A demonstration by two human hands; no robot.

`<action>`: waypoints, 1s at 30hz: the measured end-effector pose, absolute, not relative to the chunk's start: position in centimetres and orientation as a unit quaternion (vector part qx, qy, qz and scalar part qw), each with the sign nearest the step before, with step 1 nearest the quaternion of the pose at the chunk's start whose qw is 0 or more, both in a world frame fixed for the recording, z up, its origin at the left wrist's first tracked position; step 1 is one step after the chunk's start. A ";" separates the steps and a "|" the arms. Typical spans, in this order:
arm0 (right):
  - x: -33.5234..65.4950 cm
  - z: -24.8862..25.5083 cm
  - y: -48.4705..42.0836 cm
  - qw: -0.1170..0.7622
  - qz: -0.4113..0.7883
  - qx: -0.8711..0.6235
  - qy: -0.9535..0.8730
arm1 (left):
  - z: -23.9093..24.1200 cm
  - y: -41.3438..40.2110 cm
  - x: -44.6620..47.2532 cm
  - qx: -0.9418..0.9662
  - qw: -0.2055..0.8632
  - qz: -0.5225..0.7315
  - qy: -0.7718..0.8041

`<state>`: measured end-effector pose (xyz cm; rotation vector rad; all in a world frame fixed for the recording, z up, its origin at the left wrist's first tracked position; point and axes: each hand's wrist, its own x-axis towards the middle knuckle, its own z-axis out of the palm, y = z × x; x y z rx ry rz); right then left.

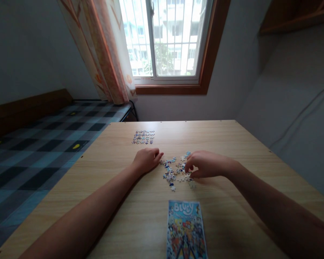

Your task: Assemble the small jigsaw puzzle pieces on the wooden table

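I have the right hand [202,164] over the loose puzzle pieces [170,175], midway between the table's [226,140] side edges — thumb and fingers apart. The left hand [148,159] rests curled beside them — its grip I can't tell. Neat rows [143,137] lie toward the far left corner.

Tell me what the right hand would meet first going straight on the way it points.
Likely the loose puzzle pieces just ahead of the right hand; whether it touches some now is unclear.

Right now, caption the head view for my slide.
Left hand and right hand flank scattered puzzle pieces, Bluey picture nearer, arranged pieces beyond.
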<state>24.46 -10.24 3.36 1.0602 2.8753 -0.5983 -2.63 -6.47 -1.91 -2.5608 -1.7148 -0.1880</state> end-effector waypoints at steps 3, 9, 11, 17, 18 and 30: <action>24.8 3.7 -10.1 0.019 -0.206 0.357 0.911 | -1.9 -6.4 -2.7 -0.828 0.026 -0.062 -0.557; 27.2 4.8 -9.7 0.076 -0.243 0.444 0.859 | -1.9 -6.4 -2.7 -0.828 0.023 -0.069 -0.556; 27.5 4.9 -9.6 0.074 -0.246 0.448 0.857 | -1.9 -6.4 -2.7 -0.827 0.020 -0.070 -0.557; 27.1 4.9 -9.8 0.100 -0.232 0.460 0.851 | -1.9 -6.4 -2.7 -0.826 0.023 -0.068 -0.558; 27.0 4.8 -9.8 0.106 -0.225 0.468 0.848 | -2.0 -6.3 -2.8 -0.827 0.026 -0.067 -0.558; 25.8 3.8 -9.7 0.045 -0.196 0.426 0.882 | -2.0 -6.3 -2.8 -0.827 0.028 -0.059 -0.558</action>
